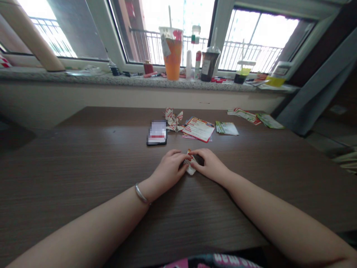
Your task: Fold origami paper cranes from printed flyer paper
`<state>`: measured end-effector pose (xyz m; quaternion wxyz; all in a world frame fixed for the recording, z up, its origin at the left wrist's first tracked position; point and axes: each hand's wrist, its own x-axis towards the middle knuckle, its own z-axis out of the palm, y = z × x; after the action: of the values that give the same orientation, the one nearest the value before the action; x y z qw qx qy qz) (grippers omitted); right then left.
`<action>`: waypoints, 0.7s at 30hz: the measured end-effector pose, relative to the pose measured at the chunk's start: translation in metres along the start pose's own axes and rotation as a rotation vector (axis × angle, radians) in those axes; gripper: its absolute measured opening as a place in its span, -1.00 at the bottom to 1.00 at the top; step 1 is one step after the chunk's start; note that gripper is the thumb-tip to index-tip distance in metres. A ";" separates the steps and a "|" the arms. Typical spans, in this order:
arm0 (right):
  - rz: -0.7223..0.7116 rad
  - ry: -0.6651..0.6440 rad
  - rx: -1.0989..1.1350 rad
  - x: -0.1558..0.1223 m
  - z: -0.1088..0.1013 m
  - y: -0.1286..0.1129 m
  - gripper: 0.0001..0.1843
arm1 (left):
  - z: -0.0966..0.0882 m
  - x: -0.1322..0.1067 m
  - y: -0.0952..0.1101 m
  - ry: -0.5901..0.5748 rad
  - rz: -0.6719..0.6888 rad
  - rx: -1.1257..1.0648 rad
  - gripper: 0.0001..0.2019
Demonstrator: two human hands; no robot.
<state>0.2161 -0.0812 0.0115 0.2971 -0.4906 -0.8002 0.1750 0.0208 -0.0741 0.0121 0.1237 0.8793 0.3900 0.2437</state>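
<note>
A small folded piece of printed paper (191, 170) lies on the brown table (119, 171) between my two hands. My left hand (173, 162), with a silver bangle at its wrist, grips the paper from the left, fingertips on its upper part. From the other side my right hand (209, 163) pinches the same paper between thumb and fingers. Much of the paper is covered by my fingers, so its exact folds cannot be made out. Beyond my hands are several folded paper cranes (174, 120), next to a phone (157, 133) lying flat.
A stack of printed cards (199, 128) lies past my hands, with more leaflets (227, 128) to its right and others (269, 121) farther right. Along the windowsill (134, 82) stand an orange drink cup (172, 56), a dark drink cup (208, 65) and small bottles.
</note>
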 end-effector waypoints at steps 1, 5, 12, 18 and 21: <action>-0.003 -0.002 -0.009 0.000 0.001 0.001 -0.64 | 0.000 -0.001 0.000 -0.005 0.007 0.033 -0.73; -0.035 -0.033 -0.061 0.002 0.003 0.002 -0.56 | 0.001 -0.003 0.001 -0.017 0.028 0.135 -0.65; -0.001 -0.159 -0.215 0.000 0.004 0.002 -0.38 | 0.007 -0.005 -0.001 -0.101 0.044 0.286 -0.55; 0.006 -0.244 -0.257 -0.002 -0.001 0.001 -0.27 | 0.009 -0.009 -0.002 -0.178 0.010 0.317 -0.48; 0.008 -0.278 -0.271 -0.001 -0.003 0.001 -0.23 | 0.007 -0.009 0.000 -0.199 -0.016 0.305 -0.46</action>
<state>0.2189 -0.0821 0.0127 0.1142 -0.5003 -0.8479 0.1330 0.0192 -0.0805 0.0033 0.0288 0.9045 0.4153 0.0925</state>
